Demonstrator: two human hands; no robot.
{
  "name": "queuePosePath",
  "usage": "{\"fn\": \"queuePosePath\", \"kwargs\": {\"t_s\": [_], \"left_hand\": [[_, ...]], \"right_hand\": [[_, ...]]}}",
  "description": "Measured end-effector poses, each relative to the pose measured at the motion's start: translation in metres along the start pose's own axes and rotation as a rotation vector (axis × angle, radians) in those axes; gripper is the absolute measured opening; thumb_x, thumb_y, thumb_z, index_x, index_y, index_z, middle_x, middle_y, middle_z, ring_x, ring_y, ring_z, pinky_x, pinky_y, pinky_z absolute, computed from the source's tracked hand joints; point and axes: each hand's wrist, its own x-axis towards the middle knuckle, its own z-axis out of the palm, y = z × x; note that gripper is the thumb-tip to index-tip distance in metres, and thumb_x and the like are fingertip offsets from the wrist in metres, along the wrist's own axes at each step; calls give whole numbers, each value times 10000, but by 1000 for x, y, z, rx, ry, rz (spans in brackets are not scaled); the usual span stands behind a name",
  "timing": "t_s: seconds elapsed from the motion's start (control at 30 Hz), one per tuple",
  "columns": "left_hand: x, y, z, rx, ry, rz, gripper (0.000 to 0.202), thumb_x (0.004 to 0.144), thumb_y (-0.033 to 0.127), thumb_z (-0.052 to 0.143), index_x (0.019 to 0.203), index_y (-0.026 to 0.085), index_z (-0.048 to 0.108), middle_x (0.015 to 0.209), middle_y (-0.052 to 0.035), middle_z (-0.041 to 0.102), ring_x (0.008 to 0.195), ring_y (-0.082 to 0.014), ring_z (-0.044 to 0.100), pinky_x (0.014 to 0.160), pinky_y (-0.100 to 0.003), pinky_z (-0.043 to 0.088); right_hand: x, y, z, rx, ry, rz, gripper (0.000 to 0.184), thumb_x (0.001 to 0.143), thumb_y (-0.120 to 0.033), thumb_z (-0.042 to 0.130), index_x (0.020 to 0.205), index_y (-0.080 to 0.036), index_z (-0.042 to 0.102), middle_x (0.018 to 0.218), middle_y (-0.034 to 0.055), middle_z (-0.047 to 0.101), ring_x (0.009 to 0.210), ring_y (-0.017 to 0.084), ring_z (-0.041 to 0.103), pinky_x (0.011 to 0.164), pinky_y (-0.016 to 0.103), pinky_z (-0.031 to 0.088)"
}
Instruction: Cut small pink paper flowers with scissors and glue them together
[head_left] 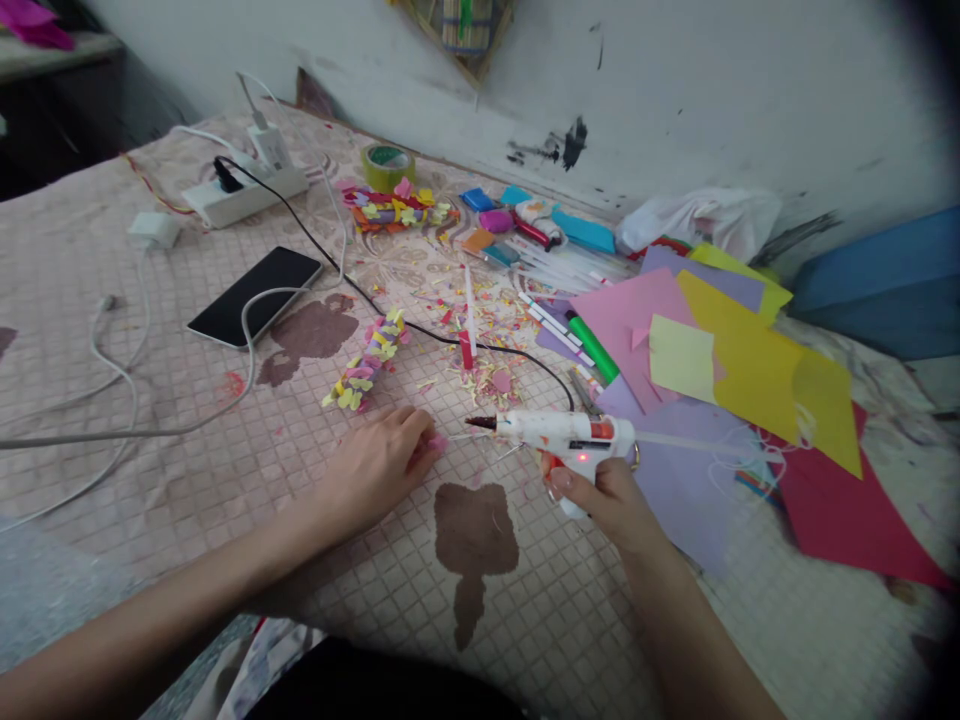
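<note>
My right hand (600,495) is wrapped round the grip of a white hot glue gun (555,430), whose dark nozzle points left and whose small red light is lit. A clear glue stick (690,443) juts from its back. Left of the nozzle, my left hand (386,455) pinches a small pink paper piece (437,442) at its fingertips. A thin glue strand seems to run between that piece and the nozzle. Just beyond my left hand lies a stick covered in yellow, pink and purple paper bits (369,362).
A tablet (259,295) and white cables lie left, near a power strip (247,195). The gun's black cord (420,330) crosses the table. Paper scraps (495,380), a tape roll (388,167), a second decorated bundle (394,210), a green marker (592,347) and coloured sheets (780,350) lie beyond and right.
</note>
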Motion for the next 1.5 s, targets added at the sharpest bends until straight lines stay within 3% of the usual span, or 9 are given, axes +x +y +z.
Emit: {"fn": "queuePosePath", "kwargs": {"t_s": [0.37,0.63,0.8,1.07,1.5], "left_hand": [[1,1,0,31,-8,-9,93,841,198,403,806,175,486,798,-42,535,752,-175,517,667,-288,408],[1,0,1,42,-10,-4,100,837,197,398,789,174,483,801,-43,539,757,-175,520,668,-287,415],[0,1,2,66,13,-4,115,846,215,393,793,172,486,805,-48,543,754,-179,521,660,-292,414],[-1,0,3,38,14,-14,124,852,232,397,807,171,496,821,-55,543,776,-186,519,675,-299,414],[-5,-14,-4,-236,0,38,93,796,116,437,804,169,513,810,-30,566,734,-146,522,634,-251,402]], "right_hand": [[1,-2,2,-13,26,23,221,781,-385,551,736,-171,580,605,-1,520,546,131,465,491,237,373],[12,-4,19,37,86,119,266,778,-399,558,687,-153,605,563,11,561,505,126,492,453,227,376],[24,-18,40,58,33,75,198,786,-345,552,789,-155,606,686,36,631,609,152,570,557,254,450],[32,-11,64,12,73,13,199,806,-295,538,971,-184,553,922,48,632,843,183,585,755,307,466],[26,-14,55,184,175,-33,145,807,-274,529,884,-167,589,853,59,642,754,181,602,685,297,481]]}}
